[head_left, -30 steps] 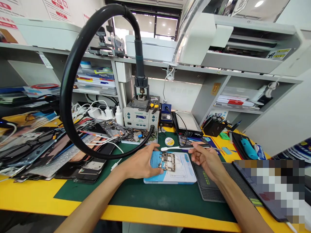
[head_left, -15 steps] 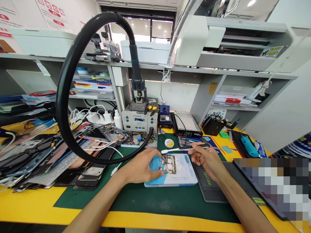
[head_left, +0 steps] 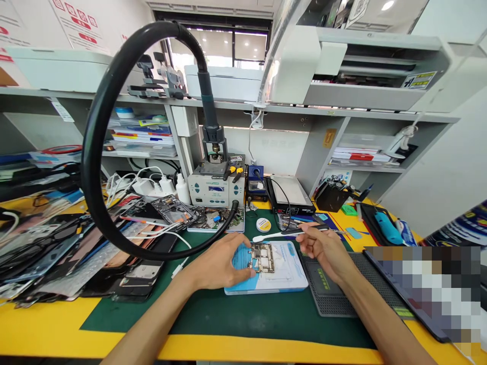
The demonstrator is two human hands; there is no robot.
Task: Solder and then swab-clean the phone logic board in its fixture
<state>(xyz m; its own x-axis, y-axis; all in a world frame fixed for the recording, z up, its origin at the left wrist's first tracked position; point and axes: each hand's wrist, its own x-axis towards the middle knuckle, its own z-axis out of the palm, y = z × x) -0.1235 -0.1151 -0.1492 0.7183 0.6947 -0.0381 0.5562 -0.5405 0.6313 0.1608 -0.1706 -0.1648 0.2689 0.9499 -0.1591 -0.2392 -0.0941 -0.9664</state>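
Observation:
My left hand [head_left: 224,258] pinches the left edge of a small phone circuit board [head_left: 265,257] between thumb and fingers. The board lies on a flat blue-and-white box [head_left: 292,276]. In my right hand [head_left: 318,248] is a slim brush [head_left: 279,234] with a black handle and white neck, held near its handle end like a pen. The brush's white head points left, close to the far edge of the board; whether it touches the board I cannot tell.
A black hose [head_left: 89,152] loops from the rework station [head_left: 218,187] over the left side. Stacked phone parts [head_left: 95,243] crowd the left. A round tin [head_left: 263,224] stands behind the box; a dark perforated mat [head_left: 335,299] lies right, under my right forearm.
The whole view has shifted slightly. Both hands keep nearly the same pose, with the board and the brush still held.

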